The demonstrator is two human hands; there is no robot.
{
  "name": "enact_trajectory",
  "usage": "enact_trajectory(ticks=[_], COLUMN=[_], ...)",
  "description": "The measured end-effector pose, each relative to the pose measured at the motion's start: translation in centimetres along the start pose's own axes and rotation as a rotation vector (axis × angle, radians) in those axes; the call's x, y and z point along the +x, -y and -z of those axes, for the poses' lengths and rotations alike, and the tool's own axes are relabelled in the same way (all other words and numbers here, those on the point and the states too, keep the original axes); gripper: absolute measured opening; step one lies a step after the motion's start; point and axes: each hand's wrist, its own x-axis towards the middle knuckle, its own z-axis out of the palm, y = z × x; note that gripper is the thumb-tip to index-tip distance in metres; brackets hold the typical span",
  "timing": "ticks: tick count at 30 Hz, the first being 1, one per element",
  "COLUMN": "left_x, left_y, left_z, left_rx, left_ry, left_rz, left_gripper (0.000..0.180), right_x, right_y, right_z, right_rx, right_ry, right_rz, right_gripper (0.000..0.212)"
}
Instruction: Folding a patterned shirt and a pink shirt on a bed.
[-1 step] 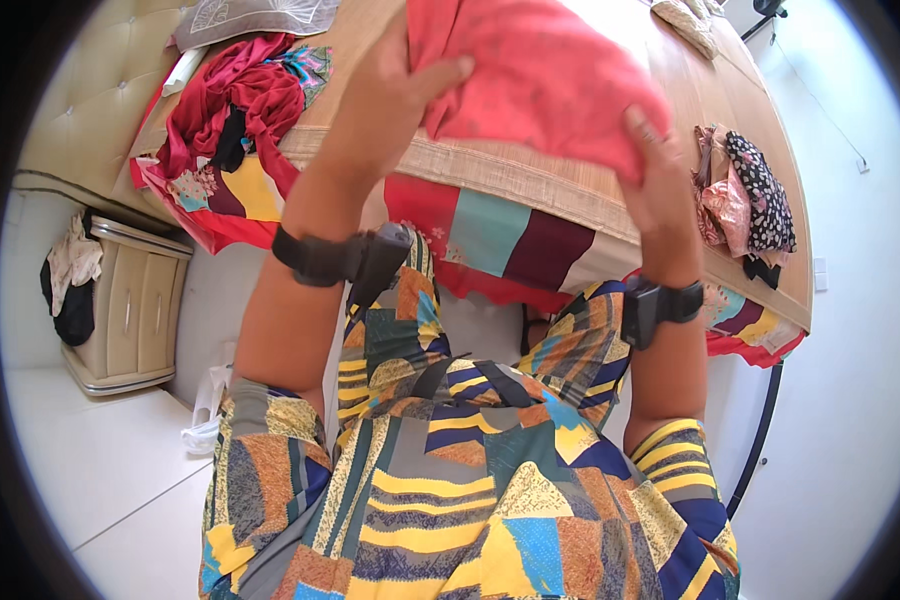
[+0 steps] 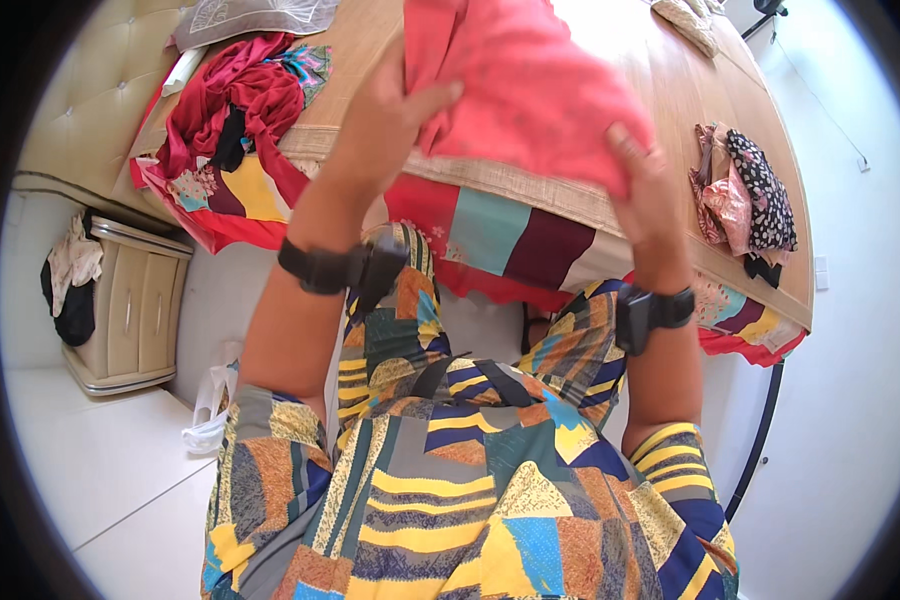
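Note:
A coral-pink cloth (image 2: pixel 530 95), its far end cut off by the top of the view, is stretched between my hands above the bed. My left hand (image 2: pixel 395 115) grips its left side, the thumb lying over the front. At the lower right corner, my right hand (image 2: pixel 645 175) pinches the fabric with its thumb on top, while the other fingers are mostly behind. Each wrist wears a black strap with a small box.
The bed has a woven tan mat (image 2: pixel 500 172) and a patchwork cover (image 2: pixel 485 235). Crumpled red clothes (image 2: pixel 240 100) lie at left, folded garments (image 2: pixel 745 195) at right, a grey cushion (image 2: pixel 260 20) far left. A beige bedside cabinet (image 2: pixel 130 310) and white plastic bag (image 2: pixel 210 410) stand left.
My right hand has moved slightly down and to the left, bringing its corner of the pink cloth along. My left hand has shifted a little, still holding on.

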Motion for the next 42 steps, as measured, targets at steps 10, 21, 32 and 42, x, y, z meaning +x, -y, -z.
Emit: enact_trajectory(ticks=[10,21,32,42], left_x=[-12.8,-15.9,-7.3,-7.8], left_y=[12.3,9.5,5.5,12.2], left_z=[0.0,0.7,1.1,-0.9], left_rx=[-0.533,-0.487,-1.116,0.632], left_ry=[-0.142,0.030,0.052,0.155], left_rz=[0.754,0.901,0.604,-0.110], left_gripper=[0.055,0.047,0.048,0.053], right_x=[-12.4,-14.9,-5.0,-4.1], right_y=[-2.0,1.8,2.6,-2.2], right_z=[-4.5,-2.9,-1.8,-8.9], right_rx=[0.736,0.594,0.809,-0.469], right_ry=[0.117,0.080,0.090,0.234], right_rz=[-0.907,-0.935,-0.602,0.062], right_gripper=[0.034,0.045,0.042,0.068])
